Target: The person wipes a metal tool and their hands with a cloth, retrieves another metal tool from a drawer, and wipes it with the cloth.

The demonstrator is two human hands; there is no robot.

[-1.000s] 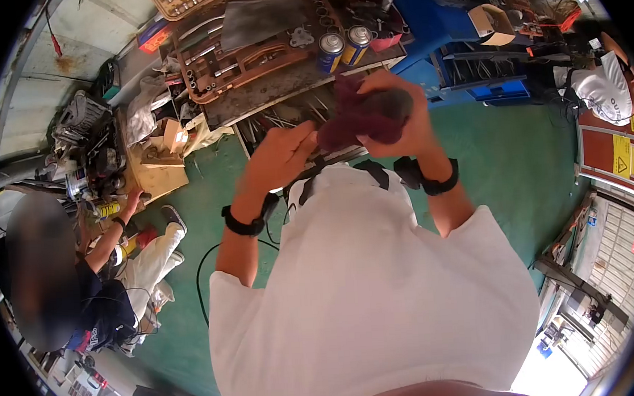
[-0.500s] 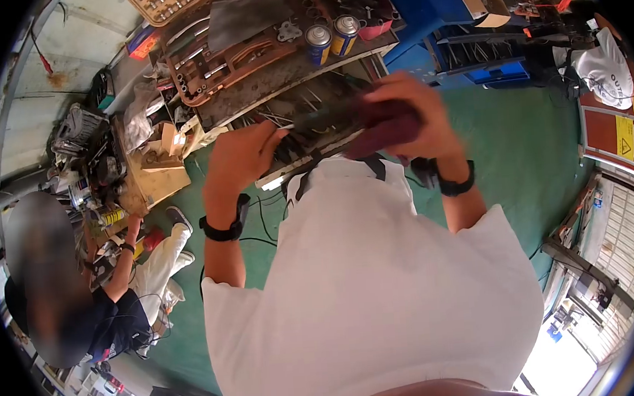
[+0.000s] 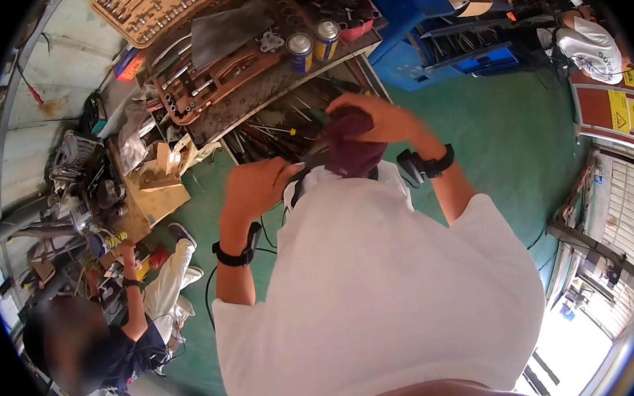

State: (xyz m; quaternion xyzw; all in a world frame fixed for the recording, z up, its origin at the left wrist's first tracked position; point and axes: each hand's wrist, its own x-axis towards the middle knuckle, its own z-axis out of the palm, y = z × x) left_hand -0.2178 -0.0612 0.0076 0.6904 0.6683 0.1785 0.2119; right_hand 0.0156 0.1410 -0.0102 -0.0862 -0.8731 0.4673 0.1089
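Observation:
In my right hand [image 3: 381, 121] is a bunched maroon cloth [image 3: 353, 141], its fingers wrapped round it in front of my chest. A slim grey tool [image 3: 316, 157] runs from the cloth toward my left hand [image 3: 262, 188]; its exact kind is blurred and partly covered. My left hand is closed, thumb and finger pinching the tool's near end. Just beyond both hands lies an open drawer [image 3: 273, 132] holding several screwdrivers and other long hand tools.
Above the drawer, a workbench [image 3: 253, 99] carries two spray cans [image 3: 299, 52], a brown tool case [image 3: 212, 88] and a socket set [image 3: 154, 19]. Blue tool cabinet [image 3: 403, 62] at right. One person [image 3: 140, 339] works at left, another [image 3: 587, 47] far right. Cables lie on the green floor.
Both hands have come closer to my body, and the right hand with the cloth has moved left toward the left hand. The view has shifted slightly. The person at left has raised an arm.

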